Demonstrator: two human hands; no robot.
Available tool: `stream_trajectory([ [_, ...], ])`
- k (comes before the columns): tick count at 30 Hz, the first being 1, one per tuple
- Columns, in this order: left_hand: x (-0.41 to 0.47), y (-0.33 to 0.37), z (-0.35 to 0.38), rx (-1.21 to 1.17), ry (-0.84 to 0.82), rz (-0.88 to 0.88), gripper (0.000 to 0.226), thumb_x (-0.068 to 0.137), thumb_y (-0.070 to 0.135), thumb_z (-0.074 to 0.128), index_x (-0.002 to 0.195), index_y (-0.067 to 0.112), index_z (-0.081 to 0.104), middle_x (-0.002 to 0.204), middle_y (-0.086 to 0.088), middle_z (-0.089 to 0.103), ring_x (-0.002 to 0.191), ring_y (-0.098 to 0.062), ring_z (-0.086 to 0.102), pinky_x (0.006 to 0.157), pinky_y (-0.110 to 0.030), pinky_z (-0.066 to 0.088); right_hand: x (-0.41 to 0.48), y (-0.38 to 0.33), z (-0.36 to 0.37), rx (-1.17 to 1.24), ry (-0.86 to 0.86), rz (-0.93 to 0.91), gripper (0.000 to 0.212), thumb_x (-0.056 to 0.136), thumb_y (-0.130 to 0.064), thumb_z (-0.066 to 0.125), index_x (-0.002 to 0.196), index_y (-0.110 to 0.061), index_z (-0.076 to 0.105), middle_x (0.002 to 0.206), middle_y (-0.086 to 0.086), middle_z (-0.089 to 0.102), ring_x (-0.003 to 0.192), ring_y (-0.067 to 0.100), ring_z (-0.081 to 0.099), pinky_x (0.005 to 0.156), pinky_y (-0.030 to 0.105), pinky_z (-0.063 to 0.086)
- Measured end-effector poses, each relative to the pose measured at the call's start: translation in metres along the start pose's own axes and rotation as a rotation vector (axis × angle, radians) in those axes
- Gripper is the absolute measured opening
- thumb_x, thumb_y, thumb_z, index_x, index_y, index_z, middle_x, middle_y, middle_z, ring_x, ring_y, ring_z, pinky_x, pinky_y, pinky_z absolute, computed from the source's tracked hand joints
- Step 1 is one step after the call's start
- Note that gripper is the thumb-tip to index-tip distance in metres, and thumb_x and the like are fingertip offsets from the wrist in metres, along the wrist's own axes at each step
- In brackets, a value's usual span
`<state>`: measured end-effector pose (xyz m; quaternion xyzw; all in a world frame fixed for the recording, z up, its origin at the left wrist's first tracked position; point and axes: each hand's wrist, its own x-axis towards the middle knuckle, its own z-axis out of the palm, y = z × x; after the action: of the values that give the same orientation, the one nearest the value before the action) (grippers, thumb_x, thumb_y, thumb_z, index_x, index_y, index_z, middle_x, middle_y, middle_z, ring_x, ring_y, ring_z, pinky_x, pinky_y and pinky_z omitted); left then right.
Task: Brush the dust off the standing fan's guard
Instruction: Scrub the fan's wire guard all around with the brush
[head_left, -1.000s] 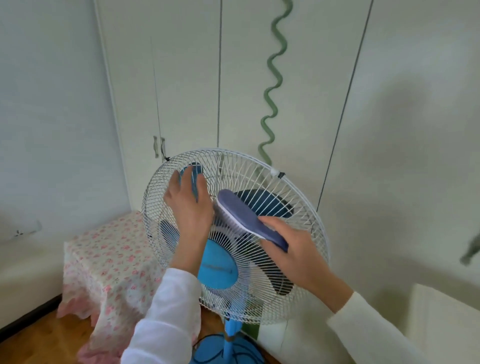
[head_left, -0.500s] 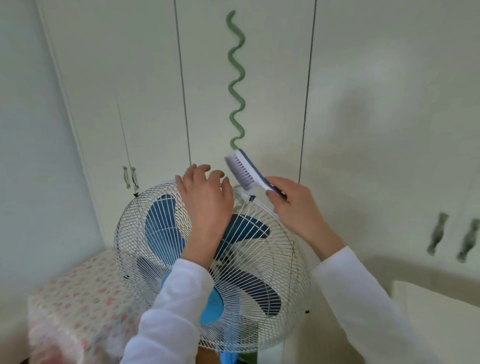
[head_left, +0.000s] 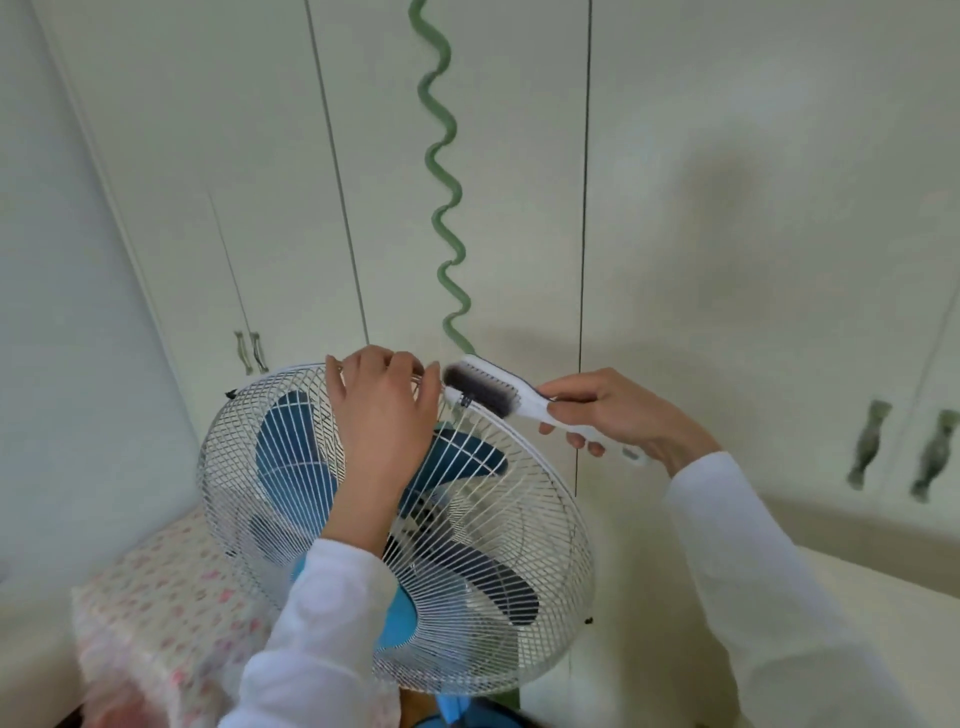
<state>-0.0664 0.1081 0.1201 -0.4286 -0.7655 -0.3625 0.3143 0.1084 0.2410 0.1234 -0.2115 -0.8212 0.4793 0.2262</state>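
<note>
The standing fan's white wire guard (head_left: 498, 525) fills the lower middle, with blue blades (head_left: 291, 467) behind it. My left hand (head_left: 384, 410) grips the guard's top rim, fingers curled over the edge. My right hand (head_left: 618, 410) holds the handle of a white brush (head_left: 493, 389) with dark bristles. The brush lies sideways, its bristled head against the top rim just right of my left hand.
White wardrobe doors with dull metal handles (head_left: 252, 351) stand right behind the fan, and a green wavy strip (head_left: 441, 171) runs down one door. A stool under a floral cloth (head_left: 166, 597) sits lower left. A pale surface (head_left: 883, 623) lies lower right.
My left hand moved from the guard's face up to its top rim. The brush left the front grille, rose above the fan, and now lies with its bristles at the rim.
</note>
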Motion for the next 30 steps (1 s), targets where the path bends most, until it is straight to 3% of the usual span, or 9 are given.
stream_trajectory([
  [5,-0.007,0.017,0.001,0.046,0.011,-0.038,0.027,0.090,0.026,0.055,0.090,0.003,0.068,0.102,-0.020,0.062,0.106,-0.035,0.051,0.110,-0.055,0.018,-0.016,0.020,-0.017,-0.104,0.009,0.012,0.026,0.088,-0.009,0.051,0.097,-0.024,0.069,0.076,-0.001,0.066,0.051,0.008,0.050,0.043,0.020,0.035],
  [8,-0.009,0.030,0.004,0.054,-0.010,-0.044,0.027,0.088,0.028,0.057,0.092,0.004,0.068,0.105,-0.019,0.060,0.107,-0.036,0.050,0.110,-0.055,0.018,-0.015,0.009,-0.015,-0.133,0.165,-0.098,0.027,0.090,-0.010,0.049,0.106,-0.024,0.065,0.078,-0.003,0.065,0.047,0.006,0.049,0.040,0.015,0.036],
  [11,-0.011,0.037,0.008,0.084,-0.031,-0.048,0.026,0.088,0.026,0.056,0.095,0.004,0.067,0.109,-0.021,0.058,0.110,-0.036,0.048,0.106,-0.056,0.025,-0.017,0.001,-0.001,-0.171,0.139,-0.205,0.032,0.091,-0.010,0.048,0.116,-0.026,0.060,0.077,-0.005,0.063,0.047,0.004,0.047,0.038,0.008,0.034],
  [14,-0.014,0.038,0.011,0.103,0.017,-0.051,0.025,0.088,0.027,0.058,0.092,0.004,0.068,0.108,-0.022,0.059,0.108,-0.036,0.050,0.102,-0.054,0.030,-0.027,0.018,0.006,-0.251,0.161,-0.190,0.031,0.092,-0.009,0.045,0.115,-0.023,0.060,0.081,0.006,0.064,0.050,0.009,0.046,0.045,0.015,0.036],
  [18,-0.019,0.041,0.013,0.122,0.066,-0.055,0.025,0.087,0.026,0.060,0.090,0.003,0.069,0.105,-0.022,0.060,0.105,-0.038,0.052,0.100,-0.053,0.030,-0.040,0.051,0.001,-0.298,0.198,-0.116,0.027,0.089,-0.007,0.046,0.108,-0.018,0.062,0.078,0.003,0.061,0.048,0.003,0.043,0.047,0.010,0.034],
  [23,-0.022,0.043,0.013,0.119,0.053,-0.089,0.026,0.089,0.025,0.057,0.094,0.002,0.068,0.110,-0.023,0.057,0.111,-0.038,0.047,0.105,-0.057,0.024,-0.045,0.063,0.002,-0.307,0.228,-0.071,0.024,0.090,-0.008,0.046,0.107,-0.015,0.062,0.075,-0.001,0.056,0.053,0.007,0.044,0.050,0.014,0.033],
  [26,-0.022,0.048,0.016,0.098,0.043,-0.102,0.028,0.088,0.029,0.059,0.095,0.003,0.068,0.115,-0.022,0.055,0.119,-0.037,0.043,0.108,-0.058,0.016,-0.040,0.041,0.004,-0.205,0.334,-0.194,0.028,0.090,-0.009,0.047,0.111,-0.020,0.061,0.071,-0.007,0.054,0.053,0.007,0.047,0.051,0.016,0.035],
  [30,-0.026,0.049,0.022,0.088,0.046,-0.104,0.031,0.088,0.033,0.057,0.094,0.005,0.067,0.121,-0.020,0.053,0.131,-0.034,0.033,0.108,-0.060,0.008,-0.047,0.039,0.020,-0.191,0.274,-0.280,0.033,0.093,-0.010,0.045,0.123,-0.021,0.055,0.092,0.000,0.062,0.065,0.006,0.055,0.054,0.008,0.037],
])
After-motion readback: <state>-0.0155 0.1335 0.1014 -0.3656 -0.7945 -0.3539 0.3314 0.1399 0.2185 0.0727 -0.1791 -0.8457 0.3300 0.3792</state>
